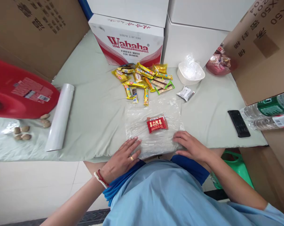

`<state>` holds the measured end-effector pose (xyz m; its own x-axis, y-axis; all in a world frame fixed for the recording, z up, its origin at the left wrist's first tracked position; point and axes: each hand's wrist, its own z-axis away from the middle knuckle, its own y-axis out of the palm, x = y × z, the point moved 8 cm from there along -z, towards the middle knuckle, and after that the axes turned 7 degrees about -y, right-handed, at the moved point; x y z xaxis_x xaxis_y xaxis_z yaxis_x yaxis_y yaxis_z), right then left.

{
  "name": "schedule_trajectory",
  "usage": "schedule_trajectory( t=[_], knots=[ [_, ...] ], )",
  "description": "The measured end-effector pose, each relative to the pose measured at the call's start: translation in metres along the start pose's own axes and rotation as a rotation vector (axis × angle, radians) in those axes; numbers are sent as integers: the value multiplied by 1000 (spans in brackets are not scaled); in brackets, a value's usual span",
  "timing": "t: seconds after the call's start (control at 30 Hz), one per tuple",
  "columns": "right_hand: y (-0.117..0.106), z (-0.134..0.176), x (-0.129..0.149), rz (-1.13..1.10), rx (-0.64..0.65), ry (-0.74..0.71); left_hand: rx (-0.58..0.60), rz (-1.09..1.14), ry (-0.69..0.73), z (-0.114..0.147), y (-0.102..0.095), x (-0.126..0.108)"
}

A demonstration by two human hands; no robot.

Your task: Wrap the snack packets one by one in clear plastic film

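Observation:
A red packaged snack (pixel 157 124) with gold characters lies on a sheet of clear plastic film (pixel 134 119) spread at the table's front edge. My left hand (pixel 125 153), with a ring and a beaded bracelet, rests on the film's near left corner, fingers stretched out. At the near right corner, my right hand (pixel 191 146) touches the film with its fingers apart and the thumb lower, by the table edge. Beyond the film lies a pile of yellow-wrapped snacks (pixel 142 75), and a small silver packet (pixel 185 93) is to its right.
A white roll (pixel 60 117), a red jug (pixel 22 91) and several walnuts (pixel 22 133) are at left. A Wahaha carton (pixel 130 42) and a white bowl (pixel 191 78) stand at the back. A phone (pixel 239 123) and plastic bottles (pixel 266 108) lie at right. A green stool (pixel 240 168) is below.

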<state>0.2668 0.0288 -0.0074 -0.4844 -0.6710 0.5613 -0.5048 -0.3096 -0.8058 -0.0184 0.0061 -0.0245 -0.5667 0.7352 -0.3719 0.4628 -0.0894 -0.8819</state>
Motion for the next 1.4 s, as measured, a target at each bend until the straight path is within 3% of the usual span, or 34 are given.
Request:
schedule_trajectory(
  t=[0.1,0.2,0.37,0.57,0.67,0.8,0.87,0.97,1.03,1.1,1.17,1.23,1.33,1.4],
  knots=[
    [12,16,-4,-14,-28,20,-53,44,-65,4,6,12],
    [9,13,-7,-65,-55,6,-67,206,-172,-5,-4,26],
    [-25,-17,-17,-101,4,37,44,355,-431,-27,-25,52],
    [-66,-67,-44,-42,-20,130,-35,268,-583,-57,-46,94],
    [-64,-84,-67,-74,-26,206,-42,219,-621,-69,-39,111],
    [-45,-90,-98,-18,29,402,-54,148,-706,-77,-26,127],
    [-38,-86,-107,88,91,508,-137,78,-730,-77,-34,130],
    [-47,-84,-111,299,116,598,-424,-85,-775,-65,-72,120],
    [-61,-92,-109,413,62,597,-615,-167,-773,-55,-97,97],
    [-71,-109,-105,459,6,534,-670,-165,-690,-58,-104,64],
    [-71,-135,-102,450,-14,429,-527,-76,-544,-76,-84,30],
    [-61,-165,-102,418,9,334,-277,5,-438,-100,-45,3],
    [-37,-204,-113,346,113,333,-7,1,-483,-123,7,-9],
    [-24,-218,-125,263,198,426,97,-36,-540,-131,27,-6]
  ],
)
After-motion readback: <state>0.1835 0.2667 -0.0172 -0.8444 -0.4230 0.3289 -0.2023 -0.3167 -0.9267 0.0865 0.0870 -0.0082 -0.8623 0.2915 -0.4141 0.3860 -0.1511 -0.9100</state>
